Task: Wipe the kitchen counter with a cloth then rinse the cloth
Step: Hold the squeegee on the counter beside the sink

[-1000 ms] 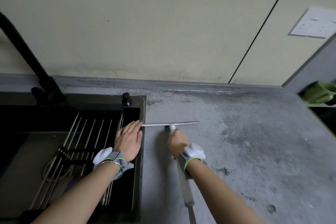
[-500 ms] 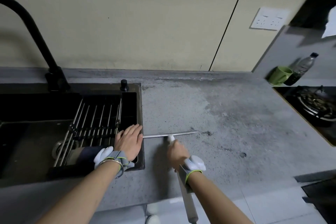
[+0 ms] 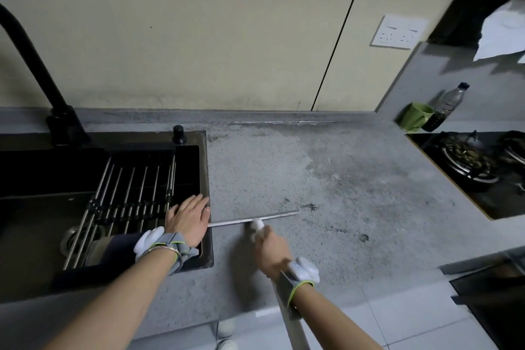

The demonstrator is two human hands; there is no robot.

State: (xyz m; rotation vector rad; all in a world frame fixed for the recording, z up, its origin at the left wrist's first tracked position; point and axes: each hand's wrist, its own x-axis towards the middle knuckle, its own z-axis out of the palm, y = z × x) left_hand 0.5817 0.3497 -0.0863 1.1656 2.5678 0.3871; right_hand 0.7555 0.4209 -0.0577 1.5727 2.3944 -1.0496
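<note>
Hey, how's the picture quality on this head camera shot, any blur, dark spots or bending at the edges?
Head view: dim, flat light; the sink basin is nearly black. The right hand on the squeegee is slightly motion-blurred and casts a soft shadow on the counter. Wide-angle bending shows in the curved wall seam and the tilted socket. No strong glare.

A home kitchen is showing here: a black sink (image 3: 203, 167) lying under the left hand (image 3: 189, 220), a gas hob (image 3: 468, 162) sitting far right of the right hand (image 3: 271, 250), grey counter (image 3: 326, 179) spreading between.
</note>
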